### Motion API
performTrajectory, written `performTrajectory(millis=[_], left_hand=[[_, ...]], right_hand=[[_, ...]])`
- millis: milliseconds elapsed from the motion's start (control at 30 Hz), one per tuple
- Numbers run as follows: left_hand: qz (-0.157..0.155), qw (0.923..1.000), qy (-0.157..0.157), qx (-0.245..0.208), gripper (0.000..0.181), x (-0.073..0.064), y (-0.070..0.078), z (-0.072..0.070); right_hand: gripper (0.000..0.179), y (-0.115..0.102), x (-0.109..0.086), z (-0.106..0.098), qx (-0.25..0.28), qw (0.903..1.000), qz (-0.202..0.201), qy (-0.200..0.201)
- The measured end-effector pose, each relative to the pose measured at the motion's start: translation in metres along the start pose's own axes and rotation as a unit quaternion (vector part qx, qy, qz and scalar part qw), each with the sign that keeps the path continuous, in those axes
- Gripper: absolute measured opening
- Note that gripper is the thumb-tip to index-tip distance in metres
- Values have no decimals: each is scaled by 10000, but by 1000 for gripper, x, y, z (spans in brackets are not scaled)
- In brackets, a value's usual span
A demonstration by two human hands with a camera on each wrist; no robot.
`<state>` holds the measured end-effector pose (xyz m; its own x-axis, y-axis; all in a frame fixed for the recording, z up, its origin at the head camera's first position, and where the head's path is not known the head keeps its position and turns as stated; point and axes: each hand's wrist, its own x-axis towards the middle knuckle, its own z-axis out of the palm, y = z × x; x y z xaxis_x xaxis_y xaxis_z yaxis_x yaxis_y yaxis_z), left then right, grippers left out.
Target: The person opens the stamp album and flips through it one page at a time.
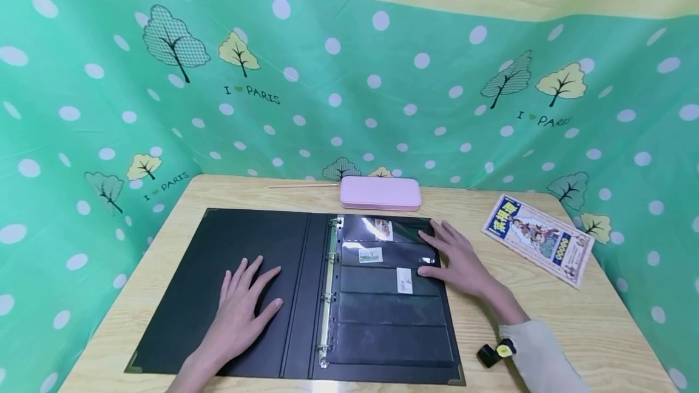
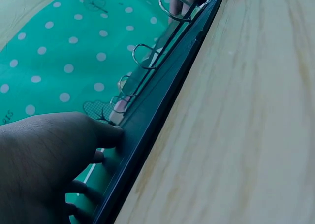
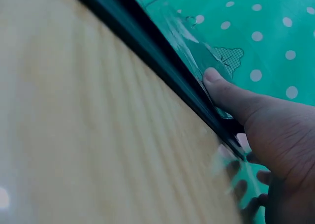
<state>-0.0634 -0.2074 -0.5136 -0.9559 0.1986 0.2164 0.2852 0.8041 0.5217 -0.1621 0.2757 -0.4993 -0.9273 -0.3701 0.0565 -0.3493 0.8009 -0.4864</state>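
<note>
A black ring binder (image 1: 240, 229) lies open flat on the table. Clear pocket page (image 1: 393, 344) sits on its right side, held by the metal rings (image 2: 142, 56). Small stamps show in the upper pockets: a brownish one (image 1: 384, 230), a green one (image 1: 371, 255) and a pale one (image 1: 405, 281). My left hand (image 1: 237, 314) rests on the inner left cover with fingers spread. At the page's upper right edge, my right hand (image 1: 461, 262) touches the pocket page, its thumb (image 3: 221, 86) lying along the edge and its fingers apart.
Behind the binder stands a pink case (image 1: 380, 193), with a thin stick (image 1: 303, 186) left of it. A printed booklet (image 1: 537, 238) lies at the right. Polka-dot cloth (image 1: 327, 108) hangs around the wooden table (image 1: 546, 332). A small black device (image 1: 488, 356) sits by the right sleeve.
</note>
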Motion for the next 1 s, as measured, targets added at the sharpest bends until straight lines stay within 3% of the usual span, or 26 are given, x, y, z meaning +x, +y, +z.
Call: performTrajectory(millis=[233,433,533,667,767,1000], left_hand=[[-42,10000,-8,-14,60,-1,-1,1],[-33,10000,-33,15,60,-1,0,0],[-39,10000,-32,13,60,0,0,0],[-33,10000,-28,22,60,0,0,-1],[-29,10000,-21,46,60,0,0,-1],[-18,10000,5,86,59,1,1,-1]], right_hand=[[77,-3,-5,4,690,9969,-47,378],[84,-12,-6,0,818,9953,332,394],[86,-15,-6,-2,1297,9897,483,362],[87,-16,-8,-4,2397,9689,400,467],[80,-17,-13,-5,3027,9510,75,625],[63,-25,-25,-9,3802,9154,-748,1091]])
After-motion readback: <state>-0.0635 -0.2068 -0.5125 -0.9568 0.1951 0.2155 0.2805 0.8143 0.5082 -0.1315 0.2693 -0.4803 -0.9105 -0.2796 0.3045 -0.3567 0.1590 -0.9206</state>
